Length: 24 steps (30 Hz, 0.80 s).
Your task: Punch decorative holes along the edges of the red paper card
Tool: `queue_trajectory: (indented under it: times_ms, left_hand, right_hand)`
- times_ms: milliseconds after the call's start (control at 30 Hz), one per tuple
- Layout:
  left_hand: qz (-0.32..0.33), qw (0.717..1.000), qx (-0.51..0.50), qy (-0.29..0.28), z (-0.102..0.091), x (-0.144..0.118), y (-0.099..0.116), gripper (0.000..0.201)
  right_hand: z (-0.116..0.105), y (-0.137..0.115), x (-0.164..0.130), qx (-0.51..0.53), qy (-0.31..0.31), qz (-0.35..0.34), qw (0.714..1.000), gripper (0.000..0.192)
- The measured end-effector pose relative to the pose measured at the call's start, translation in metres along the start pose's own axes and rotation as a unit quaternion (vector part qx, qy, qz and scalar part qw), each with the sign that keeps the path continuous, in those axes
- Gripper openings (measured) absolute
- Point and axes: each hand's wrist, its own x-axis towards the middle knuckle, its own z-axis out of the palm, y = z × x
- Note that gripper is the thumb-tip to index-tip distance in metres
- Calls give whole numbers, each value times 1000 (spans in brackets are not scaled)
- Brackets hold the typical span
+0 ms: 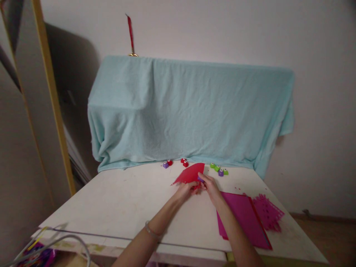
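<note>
Both hands, left hand (185, 190) and right hand (209, 185), pinch the red sheet (190, 174) mid-table; punched magenta paper (267, 212) lies finished, magenta sheets (241, 218) wait.

I see a light blue blanket (191, 111) draped over something at the back of the white surface (116, 200). Small coloured paper punches (219, 170) sit along its hem. Magenta sheets (244, 218) and a punched magenta piece (268, 211) lie to the right.

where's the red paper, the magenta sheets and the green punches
red paper (190, 173): head view, middle of the raised sheet.
magenta sheets (244, 218): head view, flat centre of the top sheet.
green punches (217, 168): head view, top of the middle green one.
</note>
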Motion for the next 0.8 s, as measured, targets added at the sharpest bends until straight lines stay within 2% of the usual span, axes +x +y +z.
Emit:
queue_trajectory:
  times_ms: [233, 467, 667, 800]
  left_hand:
    - [1, 1000, 7, -20, 3, -4, 8, 18]
    - [-2, 999, -23, -37, 4, -4, 6, 18]
    - [-7, 998, -56, -6, 1, 1, 2, 18]
    - [3, 997, -78, 4, 0, 3, -2, 16]
  right_hand:
    - [2, -5, -5, -21, 4, -3, 1000, 48]
    - [2, -4, -5, 1, 23, 0, 1000, 47]
    - [0, -2, -1, 17, 37, 5, 999, 46]
    - [-2, 1, 0, 9, 37, -16, 999, 44]
